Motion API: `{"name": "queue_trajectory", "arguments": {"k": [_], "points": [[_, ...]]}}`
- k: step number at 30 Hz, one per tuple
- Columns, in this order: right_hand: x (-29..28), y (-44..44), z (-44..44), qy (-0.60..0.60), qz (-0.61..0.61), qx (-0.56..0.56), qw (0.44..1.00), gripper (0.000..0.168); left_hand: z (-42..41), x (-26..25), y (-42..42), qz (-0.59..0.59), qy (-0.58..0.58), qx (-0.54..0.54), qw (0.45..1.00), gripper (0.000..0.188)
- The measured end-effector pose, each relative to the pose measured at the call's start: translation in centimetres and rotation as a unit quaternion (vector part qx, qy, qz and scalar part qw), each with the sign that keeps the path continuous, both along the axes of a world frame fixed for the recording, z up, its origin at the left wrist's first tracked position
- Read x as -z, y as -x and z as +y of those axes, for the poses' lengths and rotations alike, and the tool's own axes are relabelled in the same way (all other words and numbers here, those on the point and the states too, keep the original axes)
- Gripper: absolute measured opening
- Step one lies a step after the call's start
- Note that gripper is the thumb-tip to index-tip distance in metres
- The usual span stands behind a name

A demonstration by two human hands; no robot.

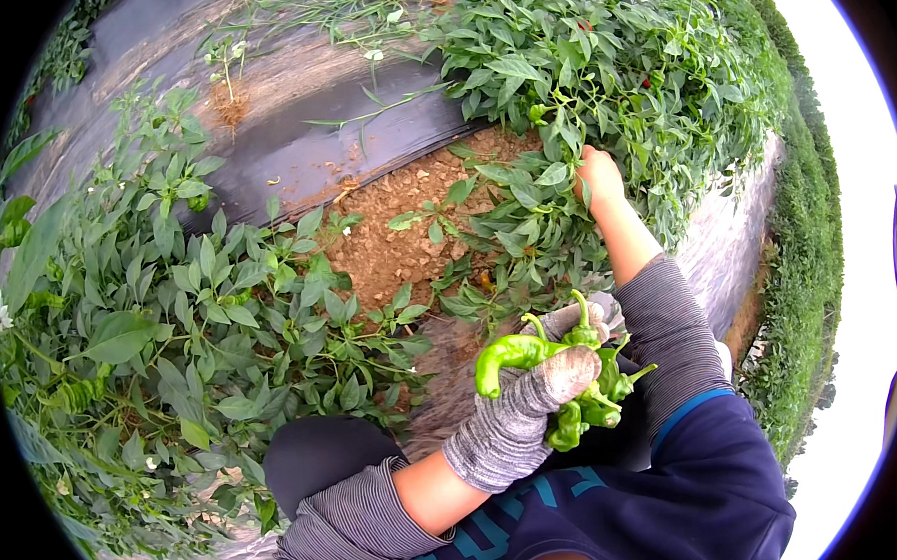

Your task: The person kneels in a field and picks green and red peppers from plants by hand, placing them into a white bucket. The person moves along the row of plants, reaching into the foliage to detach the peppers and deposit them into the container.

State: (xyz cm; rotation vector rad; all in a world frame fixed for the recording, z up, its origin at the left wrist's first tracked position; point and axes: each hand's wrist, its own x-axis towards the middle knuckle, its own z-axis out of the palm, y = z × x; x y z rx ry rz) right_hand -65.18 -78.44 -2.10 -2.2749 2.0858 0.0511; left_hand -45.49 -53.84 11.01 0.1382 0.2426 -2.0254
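My left hand [529,396], in a grey knitted glove with soiled fingertips, is closed around a bunch of several green peppers [516,356] in front of my chest. Their stems point up and to the right. My right hand [598,176] is bare and reaches into the leaves of a pepper plant [520,194] ahead. Its fingertips are partly hidden by foliage, so I cannot tell whether it holds anything. Just above that hand, a light green pepper [538,113] hangs among the leaves.
Dense pepper plants [216,290] fill the left side. Black plastic mulch [323,150] borders a strip of bare soil [394,237] between plants. My dark-clad knee [329,458] is near the lower plants. Pulled grass [347,14] lies at the top, and further green rows [801,264] run along the right.
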Motion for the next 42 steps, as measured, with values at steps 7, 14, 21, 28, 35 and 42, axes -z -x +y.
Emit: {"name": "queue_trajectory", "arguments": {"k": [7, 14, 21, 28, 35, 42], "points": [[-0.6, 2.4, 0.1, -0.058, -0.277, 0.173, 0.943, 0.020, 0.4, -0.4, 0.1, -0.022, -0.005, -0.001, 1.000, 0.044], [0.3, 1.9, 0.0, 0.053, -0.347, 0.137, 0.926, 0.017, 0.0, 0.5, 0.2, -0.017, -0.017, 0.029, 0.999, 0.052], [-4.9, -0.6, 2.5, -0.081, -0.362, 0.015, 0.928, 0.012, 0.0, 0.9, 0.3, -0.058, -0.022, 0.001, 0.998, 0.048], [-16.6, -4.2, 13.0, -0.227, -0.310, -0.316, 0.867, 0.015, -1.0, -0.5, -1.5, -0.108, -0.077, -0.096, 0.986, 0.052], [-18.7, -4.3, 13.2, -0.307, -0.306, -0.405, 0.805, 0.011, -0.9, 0.8, -1.3, -0.057, -0.033, -0.059, 0.996, 0.052], [-7.6, -4.8, 3.0, -0.354, -0.361, 0.037, 0.862, 0.016, -1.4, -0.4, -1.4, -0.039, 0.019, -0.055, 0.998, 0.047]]}}
